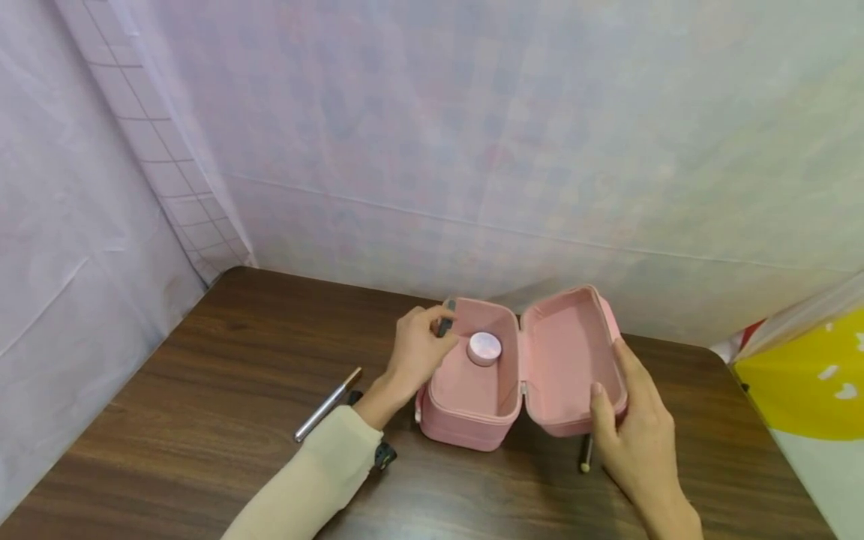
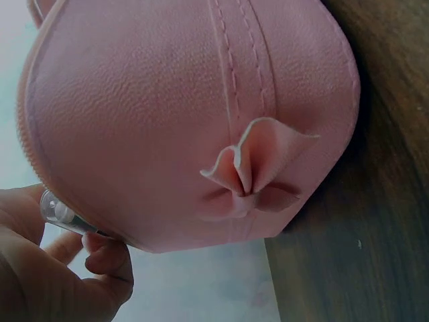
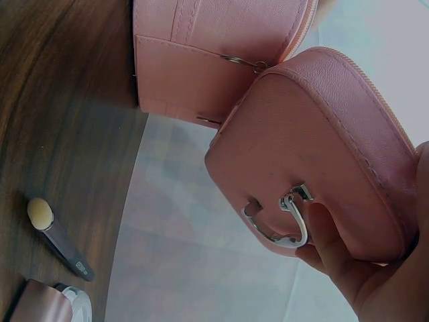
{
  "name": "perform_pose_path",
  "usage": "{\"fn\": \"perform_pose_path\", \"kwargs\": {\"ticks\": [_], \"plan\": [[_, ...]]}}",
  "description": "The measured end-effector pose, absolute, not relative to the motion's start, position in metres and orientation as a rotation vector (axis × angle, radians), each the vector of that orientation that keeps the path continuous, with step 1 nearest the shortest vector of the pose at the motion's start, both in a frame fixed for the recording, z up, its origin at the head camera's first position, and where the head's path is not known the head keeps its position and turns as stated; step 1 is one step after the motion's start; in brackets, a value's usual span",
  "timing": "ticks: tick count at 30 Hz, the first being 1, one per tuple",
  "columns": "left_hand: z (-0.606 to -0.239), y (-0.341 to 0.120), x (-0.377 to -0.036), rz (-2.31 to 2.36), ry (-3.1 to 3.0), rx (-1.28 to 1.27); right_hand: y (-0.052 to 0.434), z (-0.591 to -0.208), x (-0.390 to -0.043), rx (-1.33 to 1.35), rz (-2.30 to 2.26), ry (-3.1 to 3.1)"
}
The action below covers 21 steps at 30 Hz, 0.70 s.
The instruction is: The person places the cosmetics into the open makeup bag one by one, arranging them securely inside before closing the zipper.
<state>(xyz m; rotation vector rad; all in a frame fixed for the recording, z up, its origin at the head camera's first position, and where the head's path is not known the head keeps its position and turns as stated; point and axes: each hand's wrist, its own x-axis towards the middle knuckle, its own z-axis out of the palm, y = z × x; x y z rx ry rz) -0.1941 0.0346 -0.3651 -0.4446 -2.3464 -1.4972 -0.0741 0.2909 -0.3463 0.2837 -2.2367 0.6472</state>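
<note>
Brown table [image 1: 223, 367]. My left hand [image 1: 415, 349] pinches dark tube [image 1: 446, 321] at open pink case [image 1: 466, 431], round jar [image 1: 484, 348] inside; right hand [image 1: 637, 429] grips lid [image 1: 563, 356].

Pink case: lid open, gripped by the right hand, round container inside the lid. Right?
Wrong spot: the head view shows the round container in the base, not the lid. The lid is open and gripped by the right hand.

Case [image 1: 466, 435] stands on table [image 1: 169, 375]; curtain [image 1: 472, 150] behind. Jar [image 1: 484, 349] sits inside the case. Lid [image 1: 565, 352] extends to its right. Tube [image 1: 327, 405] lies left of case; brush [image 3: 60, 240] lies to the right.
</note>
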Motion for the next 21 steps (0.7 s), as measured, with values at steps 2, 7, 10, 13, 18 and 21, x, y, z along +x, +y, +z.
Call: {"fn": "perform_pose_path", "kwargs": {"ticks": [2,7,10,13,18,21], "plan": [[-0.365,0.037,-0.195,-1.468,-2.361,-0.441,0.291,-0.346,-0.074,0.287,0.645,-2.235],[-0.367,0.042,-0.197,-1.409,-2.398,-0.416,0.291,-0.346,-0.073,0.283,0.638,-2.237],[-0.369,0.042,-0.198,-1.407,-2.423,-0.396,0.291,-0.346,-0.073,0.28,0.641,-2.243],[-0.372,0.042,-0.198,-1.376,-2.468,-0.384,0.29,-0.347,-0.073,0.282,0.647,-2.245],[-0.376,0.039,-0.198,-1.294,-2.536,-0.324,0.288,-0.346,-0.073,0.29,0.651,-2.252],[-0.376,0.038,-0.199,-1.256,-2.563,-0.312,0.287,-0.345,-0.073,0.294,0.655,-2.258]]}}
